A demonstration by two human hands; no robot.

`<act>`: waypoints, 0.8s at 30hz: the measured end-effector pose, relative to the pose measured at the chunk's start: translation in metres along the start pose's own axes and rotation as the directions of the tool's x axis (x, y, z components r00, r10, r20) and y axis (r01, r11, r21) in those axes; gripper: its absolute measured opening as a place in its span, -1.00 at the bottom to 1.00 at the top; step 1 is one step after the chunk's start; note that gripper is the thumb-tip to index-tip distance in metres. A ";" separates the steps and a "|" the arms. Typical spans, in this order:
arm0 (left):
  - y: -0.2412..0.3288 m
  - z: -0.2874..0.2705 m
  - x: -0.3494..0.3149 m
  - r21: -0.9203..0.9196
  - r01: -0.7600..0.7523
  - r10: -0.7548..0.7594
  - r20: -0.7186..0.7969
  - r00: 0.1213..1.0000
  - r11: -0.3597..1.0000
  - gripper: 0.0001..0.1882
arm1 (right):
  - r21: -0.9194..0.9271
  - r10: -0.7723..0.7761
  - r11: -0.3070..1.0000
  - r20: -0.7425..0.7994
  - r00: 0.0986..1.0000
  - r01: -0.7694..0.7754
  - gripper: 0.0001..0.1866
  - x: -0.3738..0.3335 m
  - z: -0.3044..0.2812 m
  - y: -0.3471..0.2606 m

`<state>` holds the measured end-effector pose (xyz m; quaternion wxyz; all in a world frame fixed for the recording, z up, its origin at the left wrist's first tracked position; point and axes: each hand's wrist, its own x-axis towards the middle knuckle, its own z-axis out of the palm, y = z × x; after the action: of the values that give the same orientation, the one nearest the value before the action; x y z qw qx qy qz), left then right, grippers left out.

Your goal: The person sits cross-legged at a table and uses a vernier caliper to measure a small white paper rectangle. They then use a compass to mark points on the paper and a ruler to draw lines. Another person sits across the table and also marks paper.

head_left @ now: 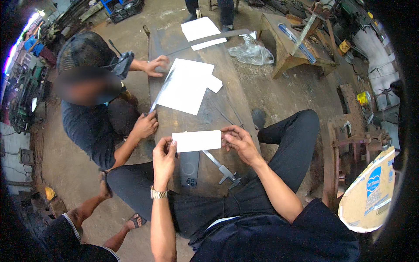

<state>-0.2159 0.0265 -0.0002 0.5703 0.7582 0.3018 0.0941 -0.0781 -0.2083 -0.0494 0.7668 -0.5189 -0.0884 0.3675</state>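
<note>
round cardboard sign [369, 192], blue-white label, lower right

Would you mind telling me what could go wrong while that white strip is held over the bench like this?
1. The strip is pinched only at its ends by the left hand and right hand, so it might bend or slip.
2. A phone and caliper lie right under it; a dropped strip could scratch the phone.
3. A co-worker's hand presses a sheet nearby, so elbows may collide.
</note>
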 end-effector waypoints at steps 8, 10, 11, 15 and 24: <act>0.006 0.032 0.068 0.307 -0.139 0.076 0.209 0.975 0.942 -0.70 | -0.502 0.176 0.845 -0.062 0.982 -0.183 -0.53 0.005 -0.027 0.026; 0.002 0.041 0.079 0.193 -0.067 0.016 0.253 0.967 0.979 -0.70 | -0.516 0.224 0.822 -0.093 0.970 -0.240 -0.53 0.007 -0.028 0.030; 0.000 0.046 0.083 0.103 -0.051 0.022 0.266 0.964 0.993 -0.70 | -0.458 0.233 0.857 -0.068 0.970 -0.238 -0.56 0.008 -0.028 0.031; -0.007 0.057 0.087 0.050 0.065 -0.076 0.282 0.956 0.997 -0.71 | -0.447 0.215 0.869 -0.048 0.975 -0.213 -0.61 0.014 -0.027 0.031; -0.010 0.067 0.091 -0.173 0.107 -0.061 0.250 0.966 0.979 -0.70 | -0.397 0.198 0.900 0.008 0.980 -0.178 -0.65 0.025 -0.020 0.042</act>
<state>-0.1143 0.0258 -0.0501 0.6746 0.6940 0.2514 0.0036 -0.0698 -0.1985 -0.1001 0.6050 -0.6597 -0.1287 0.4269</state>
